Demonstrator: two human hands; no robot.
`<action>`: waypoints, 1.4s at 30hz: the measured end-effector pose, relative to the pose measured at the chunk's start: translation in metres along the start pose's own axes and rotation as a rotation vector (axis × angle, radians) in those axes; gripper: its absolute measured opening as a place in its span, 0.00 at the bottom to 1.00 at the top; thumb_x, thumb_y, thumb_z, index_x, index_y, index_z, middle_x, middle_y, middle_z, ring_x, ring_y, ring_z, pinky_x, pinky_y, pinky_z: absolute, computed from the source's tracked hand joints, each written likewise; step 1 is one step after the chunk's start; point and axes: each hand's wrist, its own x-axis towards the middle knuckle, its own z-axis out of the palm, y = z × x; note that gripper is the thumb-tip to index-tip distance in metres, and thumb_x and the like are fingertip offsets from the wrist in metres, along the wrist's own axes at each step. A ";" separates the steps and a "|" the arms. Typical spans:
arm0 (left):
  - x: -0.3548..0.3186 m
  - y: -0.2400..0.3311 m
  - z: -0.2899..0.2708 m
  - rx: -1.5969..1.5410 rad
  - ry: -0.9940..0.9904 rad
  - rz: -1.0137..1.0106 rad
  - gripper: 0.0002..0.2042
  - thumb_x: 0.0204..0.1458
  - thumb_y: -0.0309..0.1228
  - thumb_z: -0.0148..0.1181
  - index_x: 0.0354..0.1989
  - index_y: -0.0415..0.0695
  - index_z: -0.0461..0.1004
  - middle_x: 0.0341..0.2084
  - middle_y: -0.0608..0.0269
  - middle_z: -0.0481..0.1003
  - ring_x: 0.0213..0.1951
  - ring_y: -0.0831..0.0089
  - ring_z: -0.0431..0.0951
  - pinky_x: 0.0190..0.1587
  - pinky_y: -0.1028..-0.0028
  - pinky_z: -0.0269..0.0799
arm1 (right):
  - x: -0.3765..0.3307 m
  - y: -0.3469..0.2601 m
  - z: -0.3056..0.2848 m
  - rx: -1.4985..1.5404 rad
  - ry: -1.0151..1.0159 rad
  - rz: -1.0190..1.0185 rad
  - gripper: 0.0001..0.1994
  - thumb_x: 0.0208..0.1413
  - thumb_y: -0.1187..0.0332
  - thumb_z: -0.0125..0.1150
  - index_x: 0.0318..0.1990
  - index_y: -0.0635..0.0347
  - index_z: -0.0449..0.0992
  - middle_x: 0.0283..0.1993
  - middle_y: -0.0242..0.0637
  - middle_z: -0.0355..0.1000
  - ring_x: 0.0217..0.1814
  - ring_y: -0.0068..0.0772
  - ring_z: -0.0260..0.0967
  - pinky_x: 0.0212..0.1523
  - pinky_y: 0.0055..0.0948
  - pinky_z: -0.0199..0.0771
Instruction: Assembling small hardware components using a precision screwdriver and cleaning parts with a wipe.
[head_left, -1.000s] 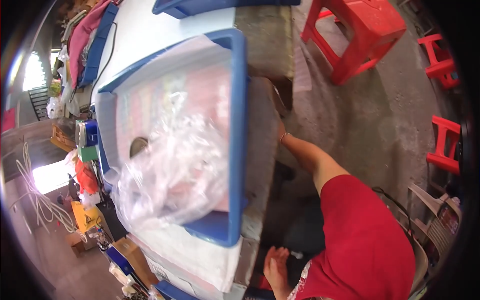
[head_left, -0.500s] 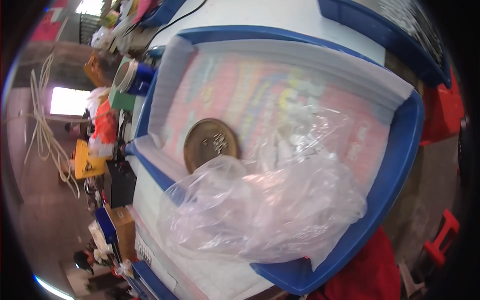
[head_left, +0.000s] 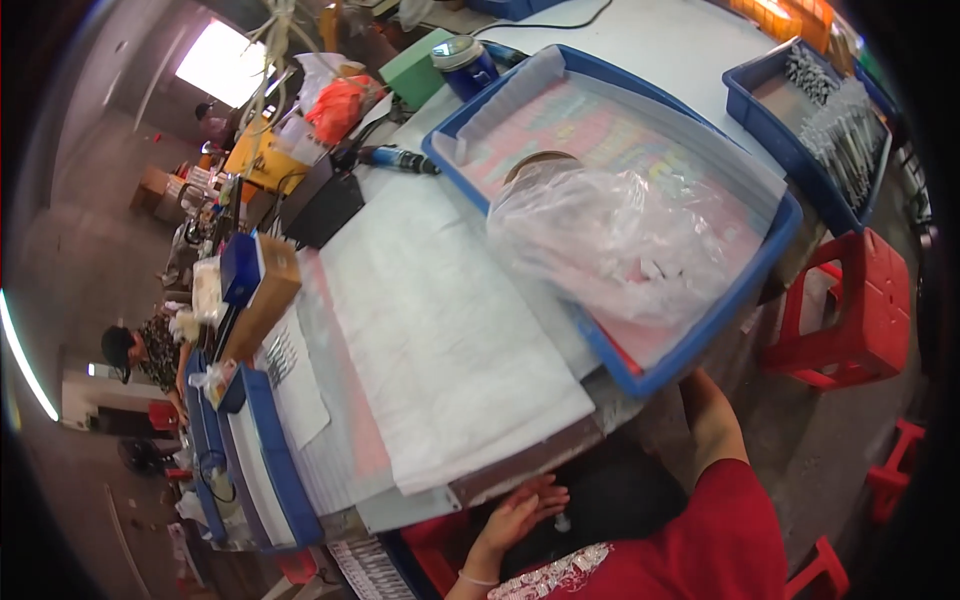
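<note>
Clutter crowds the left end of the bench: a narrow blue bin along the near edge, and a cardboard box with a blue flap behind it. Beyond it a co-worker sits low over other work.

A white padded sheet covers the middle of the bench and hangs a little over the near edge. Just below that edge is the left hand, open, fingers loosely spread, gripping nothing; a small pale object lies beside its fingertips, too small to tell.

Right of the sheet a large blue tray sits askew, its near corner past the bench edge. A crumpled clear plastic bag lies in it, partly over a brown round disc. The right forearm runs up under that corner. The right hand is hidden there, so I cannot tell whether it is open or closed.

The overhang looks like the main risk. A lift or knock from below could tip the tray and send the loose bag sliding out. A tug on the sheet could drag the tray too.

Farther right are a second blue tray of metal parts and a red stool on a grey concrete floor. The room is a dim workshop, with a bright opening at the far left.
</note>
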 end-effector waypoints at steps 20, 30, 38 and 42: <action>-0.080 -0.039 -0.057 1.310 0.812 0.211 0.43 0.55 0.58 0.46 0.69 0.38 0.41 0.57 0.30 0.60 0.55 0.35 0.65 0.56 0.53 0.63 | -0.235 -0.371 -0.045 -0.325 -0.140 -0.523 0.20 0.50 0.71 0.58 0.53 0.61 0.69 0.43 0.52 0.72 0.47 0.53 0.70 0.47 0.47 0.70; -0.075 -0.019 -0.068 1.133 0.668 0.283 0.51 0.50 0.65 0.47 0.70 0.39 0.33 0.63 0.32 0.52 0.62 0.40 0.59 0.62 0.59 0.58 | -0.222 -0.367 0.028 -0.505 -0.409 -0.063 0.26 0.48 0.67 0.60 0.53 0.62 0.58 0.26 0.52 0.73 0.30 0.59 0.72 0.30 0.51 0.72; -0.136 -0.026 -0.041 1.292 0.483 0.199 0.48 0.49 0.56 0.58 0.69 0.41 0.40 0.63 0.28 0.49 0.63 0.39 0.55 0.63 0.57 0.56 | -0.204 -0.358 0.037 -0.204 -0.363 0.093 0.36 0.49 0.71 0.55 0.65 0.65 0.45 0.28 0.59 0.72 0.24 0.55 0.73 0.29 0.46 0.74; -0.198 0.043 -0.026 0.664 0.101 0.220 0.24 0.56 0.33 0.59 0.60 0.38 0.64 0.50 0.50 0.74 0.50 0.68 0.76 0.51 0.72 0.71 | -0.188 -0.349 0.051 -0.051 -0.454 0.418 0.37 0.50 0.72 0.51 0.66 0.71 0.40 0.28 0.56 0.72 0.22 0.44 0.73 0.24 0.38 0.74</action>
